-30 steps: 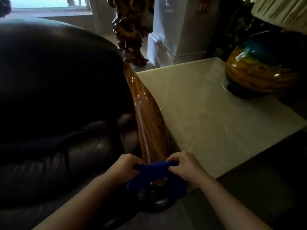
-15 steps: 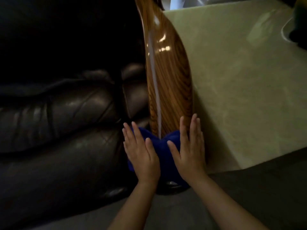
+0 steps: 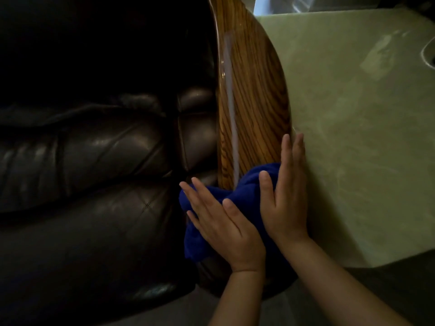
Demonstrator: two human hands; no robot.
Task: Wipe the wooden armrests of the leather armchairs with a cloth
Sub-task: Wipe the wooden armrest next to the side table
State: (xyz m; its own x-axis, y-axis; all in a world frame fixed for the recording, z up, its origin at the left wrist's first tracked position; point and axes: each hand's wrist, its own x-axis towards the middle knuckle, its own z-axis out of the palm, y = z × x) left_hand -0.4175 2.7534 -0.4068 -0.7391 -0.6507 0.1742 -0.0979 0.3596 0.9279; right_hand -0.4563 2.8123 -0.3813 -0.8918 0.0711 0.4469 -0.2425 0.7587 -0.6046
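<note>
**Both palms flat on the blue cloth at the armrest's near end**

Head view: The wooden armrest (image 3: 254, 95) runs as a long glossy band from 12 o'clock down toward the centre, with a pale streak of reflected light along its length. The blue cloth (image 3: 244, 191) is draped over its near end, just below centre, bunched into folds. The left hand (image 3: 219, 222) lies on the cloth's left side toward 7 o'clock, fingers straight and slightly spread, palm pressing down rather than gripping. The right hand (image 3: 287, 203) lies flat on the cloth's right side at about 5 o'clock, fingers extended and held close together, their tips reaching past the cloth onto the armrest's edge. The dark leather armchair (image 3: 94, 172) fills the 9 o'clock side, touching the armrest. A pale stone-look side table (image 3: 357, 137) occupies the 3 o'clock side, just beside the armrest.
</note>
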